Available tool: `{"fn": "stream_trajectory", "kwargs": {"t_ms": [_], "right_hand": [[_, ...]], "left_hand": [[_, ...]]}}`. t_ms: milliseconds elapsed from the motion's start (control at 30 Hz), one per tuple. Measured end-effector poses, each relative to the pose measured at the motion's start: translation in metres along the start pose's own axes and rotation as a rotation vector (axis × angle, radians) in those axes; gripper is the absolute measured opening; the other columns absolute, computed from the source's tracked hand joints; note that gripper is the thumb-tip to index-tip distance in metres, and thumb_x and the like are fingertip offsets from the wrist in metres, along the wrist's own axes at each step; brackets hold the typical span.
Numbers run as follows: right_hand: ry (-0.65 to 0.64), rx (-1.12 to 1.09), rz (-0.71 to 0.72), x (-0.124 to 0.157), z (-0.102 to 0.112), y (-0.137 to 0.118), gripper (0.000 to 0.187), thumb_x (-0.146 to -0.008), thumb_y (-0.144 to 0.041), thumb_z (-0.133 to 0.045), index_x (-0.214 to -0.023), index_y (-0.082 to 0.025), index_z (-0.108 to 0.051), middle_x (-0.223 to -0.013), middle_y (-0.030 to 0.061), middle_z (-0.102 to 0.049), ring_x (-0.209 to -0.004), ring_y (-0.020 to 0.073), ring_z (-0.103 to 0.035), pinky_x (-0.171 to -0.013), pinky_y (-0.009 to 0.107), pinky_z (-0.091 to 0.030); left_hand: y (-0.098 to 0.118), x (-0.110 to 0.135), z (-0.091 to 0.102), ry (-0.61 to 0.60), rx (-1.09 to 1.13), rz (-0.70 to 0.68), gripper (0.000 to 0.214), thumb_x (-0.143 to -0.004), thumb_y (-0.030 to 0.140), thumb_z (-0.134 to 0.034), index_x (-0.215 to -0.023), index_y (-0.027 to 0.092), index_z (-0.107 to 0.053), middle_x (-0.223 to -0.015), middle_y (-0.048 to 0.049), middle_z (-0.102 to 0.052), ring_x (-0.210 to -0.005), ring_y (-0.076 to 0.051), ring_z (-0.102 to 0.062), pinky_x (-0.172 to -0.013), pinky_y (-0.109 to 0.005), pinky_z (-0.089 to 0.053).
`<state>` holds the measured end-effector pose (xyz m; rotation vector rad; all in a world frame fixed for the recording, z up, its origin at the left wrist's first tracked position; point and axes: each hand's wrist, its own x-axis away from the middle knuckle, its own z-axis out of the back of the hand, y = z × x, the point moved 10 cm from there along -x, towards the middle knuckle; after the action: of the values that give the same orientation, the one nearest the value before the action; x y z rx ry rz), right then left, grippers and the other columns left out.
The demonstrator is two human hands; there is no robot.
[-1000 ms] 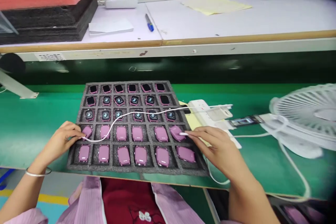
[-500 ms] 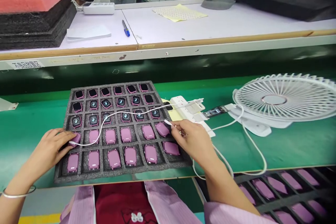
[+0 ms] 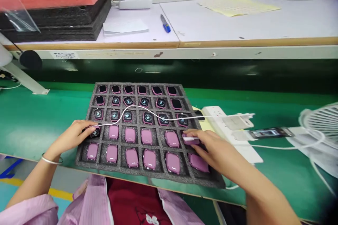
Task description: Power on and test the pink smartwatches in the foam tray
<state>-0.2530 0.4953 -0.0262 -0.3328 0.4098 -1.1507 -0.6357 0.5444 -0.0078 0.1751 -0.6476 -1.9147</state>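
Observation:
A dark foam tray (image 3: 85, 154) on the green bench holds several pink smartwatch bodies in cells, the far rows screen up, the near rows mostly back up. My left hand (image 3: 70, 137) pinches a watch (image 3: 95, 132), screen up and lit, in the fourth row's leftmost cell, with a white cable (image 3: 148, 112) end at it. My right hand (image 3: 215, 149) grips a pink watch (image 3: 190, 139) in the same row's rightmost cell together with a white connector.
A white power strip (image 3: 215, 114) and chargers lie right of the tray, and a white fan (image 3: 320, 126) stands beyond. A raised shelf (image 3: 185, 44) behind carries stacked foam (image 3: 52, 14), a notepad, a blue pen (image 3: 165, 24) and yellow paper. People stand behind it.
The watch under my left hand has been turned screen up with its screen lit. My right hand brought the white connector back down onto the rightmost watch. The camera swung right, then left.

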Motion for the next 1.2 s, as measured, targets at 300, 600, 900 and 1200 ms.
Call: {"fn": "stream_trajectory", "kwargs": {"t_ms": [300,600,900,1200], "right_hand": [[0.231,-0.094,-0.139,0.022,0.044,-0.008,0.018,-0.097,-0.033,-0.050,-0.092,-0.023,-0.064,-0.088,0.0076,-0.064,-0.079,0.0227,-0.065,-0.067,0.033,-0.055],[0.394,0.111,-0.253,0.034,0.021,-0.010,0.018,-0.094,-0.024,-0.043,-0.104,-0.018,-0.056,-0.084,0.0091,-0.065,-0.075,0.0263,-0.066,-0.066,0.037,-0.054],[0.279,0.413,-0.143,0.041,0.009,-0.013,0.026,-0.096,-0.032,-0.039,-0.093,-0.021,-0.062,-0.082,0.0096,-0.071,-0.072,0.0308,-0.068,-0.057,0.041,-0.044],[0.179,0.117,-0.073,0.035,0.019,0.045,0.026,-0.095,-0.041,-0.041,-0.093,-0.029,-0.064,-0.086,0.0093,-0.072,-0.074,0.0307,-0.070,-0.061,0.043,-0.053]], "left_hand": [[-0.015,-0.007,-0.001,0.069,0.020,0.006,0.057,-0.091,0.066,-0.038,-0.106,0.024,-0.074,-0.112,-0.0078,-0.073,-0.103,-0.029,-0.069,-0.095,-0.041,-0.052],[-0.018,-0.014,-0.002,0.092,0.050,-0.028,0.054,-0.090,0.068,-0.041,-0.094,0.026,-0.075,-0.104,-0.0061,-0.076,-0.094,-0.028,-0.071,-0.089,-0.036,-0.057],[-0.003,-0.012,-0.005,-0.011,0.035,0.009,0.055,-0.097,0.058,-0.032,-0.088,0.022,-0.073,-0.096,-0.0055,-0.075,-0.090,-0.024,-0.068,-0.086,-0.032,-0.052],[0.001,-0.009,-0.007,-0.024,0.007,-0.015,0.046,-0.100,0.047,-0.033,-0.097,0.022,-0.071,-0.095,-0.0055,-0.074,-0.091,-0.022,-0.066,-0.088,-0.031,-0.045]]}}
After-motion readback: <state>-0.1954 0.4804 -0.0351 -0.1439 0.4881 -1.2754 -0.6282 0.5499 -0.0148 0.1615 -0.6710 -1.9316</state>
